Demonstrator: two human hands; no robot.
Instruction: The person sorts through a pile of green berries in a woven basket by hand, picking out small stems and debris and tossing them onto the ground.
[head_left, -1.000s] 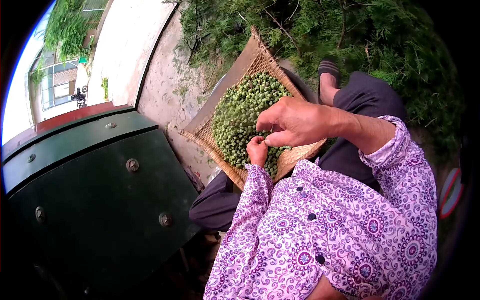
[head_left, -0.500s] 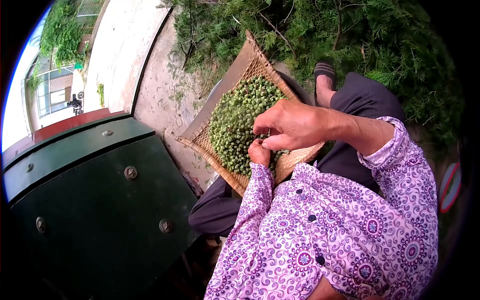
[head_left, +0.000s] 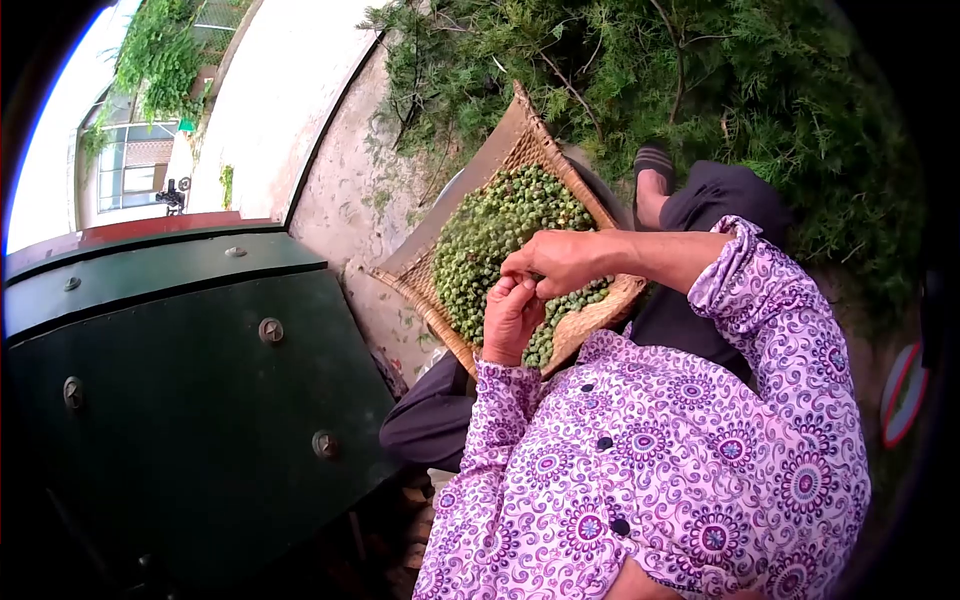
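A woven basket rests on my lap, heaped with small round green fruits. Above the fruits my left hand is closed, thumb against the fingers. My right hand is pinched closed and meets the left one at the fingertips. Whatever lies between the fingertips is too small and hidden to make out.
A dark green metal box with round studs stands at the left. Leafy green branches lie beyond the basket. A red-rimmed object is at the far right. My foot in a striped slipper is near the branches.
My right hand has turned and drawn in flatter against the left. My left hand has risen a little and shows more of its back and wrist. The view has shifted slightly.
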